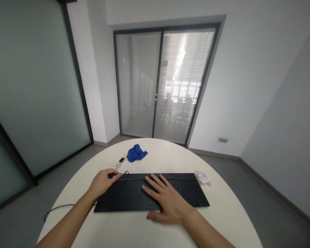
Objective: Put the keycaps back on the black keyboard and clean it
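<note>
A black keyboard (138, 198) lies face down, its plain underside showing. My right hand (167, 201) rests flat on its middle with the fingers spread and the thumb over the near edge. At the far left corner, my left hand (107, 182) is closed on the keyboard's edge, thumb over the underside and fingers along the far edge. The keyboard's thin dark cable (121, 186) loops up beside those fingertips, crosses the underside and trails off to the left. Whether the fingers also touch the cable I cannot tell.
On the round cream table (167, 151), a crumpled blue cloth (136, 153) lies beyond the keyboard. Beside it is a slim white tool (121, 160) with a black part. A crumpled white tissue (203, 178) sits by the far right corner. Glass doors (157, 86) stand behind.
</note>
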A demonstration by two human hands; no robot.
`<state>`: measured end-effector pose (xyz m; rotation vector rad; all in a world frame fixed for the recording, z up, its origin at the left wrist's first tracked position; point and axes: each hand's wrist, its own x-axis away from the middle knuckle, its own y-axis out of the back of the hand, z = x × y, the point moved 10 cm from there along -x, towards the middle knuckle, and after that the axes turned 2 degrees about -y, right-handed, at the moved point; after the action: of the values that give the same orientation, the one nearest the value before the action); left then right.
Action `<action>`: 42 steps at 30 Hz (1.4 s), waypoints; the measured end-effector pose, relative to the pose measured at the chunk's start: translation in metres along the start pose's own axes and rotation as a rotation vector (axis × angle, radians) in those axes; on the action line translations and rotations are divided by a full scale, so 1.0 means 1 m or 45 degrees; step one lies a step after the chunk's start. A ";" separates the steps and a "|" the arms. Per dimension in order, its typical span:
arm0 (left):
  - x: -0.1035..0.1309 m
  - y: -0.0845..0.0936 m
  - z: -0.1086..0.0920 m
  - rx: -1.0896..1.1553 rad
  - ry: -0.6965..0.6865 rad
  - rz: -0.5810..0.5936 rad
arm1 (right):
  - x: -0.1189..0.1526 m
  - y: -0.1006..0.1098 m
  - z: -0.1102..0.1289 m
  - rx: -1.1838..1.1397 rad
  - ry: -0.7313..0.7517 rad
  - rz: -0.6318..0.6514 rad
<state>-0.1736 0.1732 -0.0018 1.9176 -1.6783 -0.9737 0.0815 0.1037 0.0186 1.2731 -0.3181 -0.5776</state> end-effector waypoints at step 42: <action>0.064 -0.068 -0.102 -0.425 -0.690 0.608 | 0.025 0.030 -0.061 -0.033 -0.296 -0.182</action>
<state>-0.0505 0.1102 0.0037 1.0180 -1.9669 -1.5283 0.1411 0.1437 0.0287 1.2121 -0.4130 -0.8527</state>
